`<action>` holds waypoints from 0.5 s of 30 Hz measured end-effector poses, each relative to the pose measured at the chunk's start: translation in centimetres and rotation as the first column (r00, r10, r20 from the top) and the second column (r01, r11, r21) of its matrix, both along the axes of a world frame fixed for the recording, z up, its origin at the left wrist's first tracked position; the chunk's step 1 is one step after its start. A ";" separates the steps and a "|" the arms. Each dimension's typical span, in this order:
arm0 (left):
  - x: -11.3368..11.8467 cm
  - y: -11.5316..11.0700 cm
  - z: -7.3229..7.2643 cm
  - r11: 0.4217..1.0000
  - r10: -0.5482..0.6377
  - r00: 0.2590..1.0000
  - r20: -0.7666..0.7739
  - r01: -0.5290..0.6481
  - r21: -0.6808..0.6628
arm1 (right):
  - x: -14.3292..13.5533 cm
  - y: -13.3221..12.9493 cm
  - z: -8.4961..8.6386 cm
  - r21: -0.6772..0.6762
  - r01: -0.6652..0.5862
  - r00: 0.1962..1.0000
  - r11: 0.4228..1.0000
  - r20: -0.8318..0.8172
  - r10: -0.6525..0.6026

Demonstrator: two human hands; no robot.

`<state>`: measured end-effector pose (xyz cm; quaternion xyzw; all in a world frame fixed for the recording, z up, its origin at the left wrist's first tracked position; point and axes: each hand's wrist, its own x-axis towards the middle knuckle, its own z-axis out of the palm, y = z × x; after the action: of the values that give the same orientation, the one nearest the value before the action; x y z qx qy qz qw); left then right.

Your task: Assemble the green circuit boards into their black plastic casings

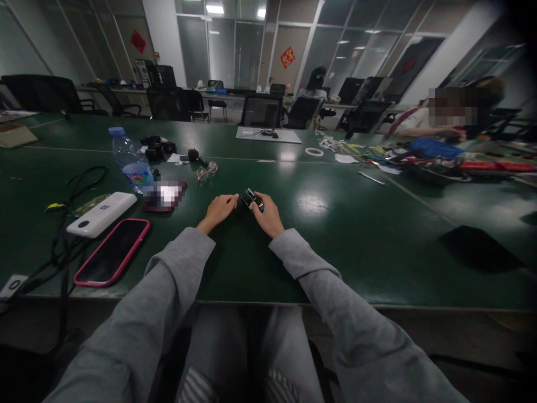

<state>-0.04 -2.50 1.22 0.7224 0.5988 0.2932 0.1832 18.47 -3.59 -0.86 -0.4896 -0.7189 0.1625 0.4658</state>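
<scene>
Both hands meet on the dark green table (pixel 356 252): right hand (pixel 267 215) grips a small dark metallic gadget (pixel 250 198), left hand (pixel 218 210) loosely curled, fingertips touching it.

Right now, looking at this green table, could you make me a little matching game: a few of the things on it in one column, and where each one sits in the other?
Things:
1. phone in a pink case
2. water bottle
3. small dark gadget
4. white roll of tape

Places:
A. between the fingertips of the left hand and the right hand
B. far side of the table, right of the grey mat
C. near the table's front edge, on the left
D. standing behind the white power bank

Pairs: 1-C, 2-D, 3-A, 4-B
</scene>
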 end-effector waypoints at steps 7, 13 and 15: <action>0.0 -0.1 0.0 1.000 -0.012 1.000 0.000 0.012 0.002 | 0.6 1.0 -0.5 -0.094 0.095 0.993 0.991 -0.056 -0.100; 0.0 -0.3 0.1 1.000 -0.010 1.000 -0.008 0.010 -0.004 | 0.5 0.3 -0.2 0.063 0.085 0.993 0.994 0.076 -0.090; 0.0 -0.3 0.1 1.000 -0.019 1.000 -0.004 0.019 0.004 | 0.7 0.5 -0.2 0.002 0.084 0.996 0.996 0.025 -0.084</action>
<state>-0.05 -2.83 1.36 0.7291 0.5917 0.2910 0.1834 19.13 -3.13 -1.03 -0.5213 -0.7036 0.1362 0.4633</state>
